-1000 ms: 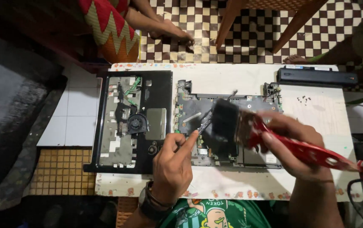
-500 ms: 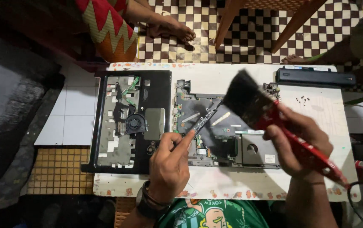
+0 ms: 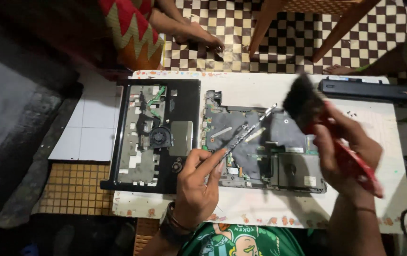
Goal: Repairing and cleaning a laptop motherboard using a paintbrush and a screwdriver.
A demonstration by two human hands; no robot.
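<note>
A laptop motherboard (image 3: pixel 260 147) lies on a small white table (image 3: pixel 260 87), next to the black laptop bottom case (image 3: pixel 153 135) with its fan. My left hand (image 3: pixel 196 187) pinches the near end of a narrow circuit strip (image 3: pixel 251 128) that rises tilted over the board. My right hand (image 3: pixel 348 151) grips a red-handled paintbrush (image 3: pixel 324 130), its dark bristles lifted above the board's far right corner.
A black laptop battery (image 3: pixel 364 89) lies at the table's far right edge, with small screws (image 3: pixel 350 114) near it. Another person's leg and foot (image 3: pixel 189 31) rest on the checkered floor beyond. Wooden chair legs (image 3: pixel 303 23) stand behind the table.
My right hand has lifted the brush off the middle of the board and swung it up to the right. My left hand keeps hold of the strip, almost still.
</note>
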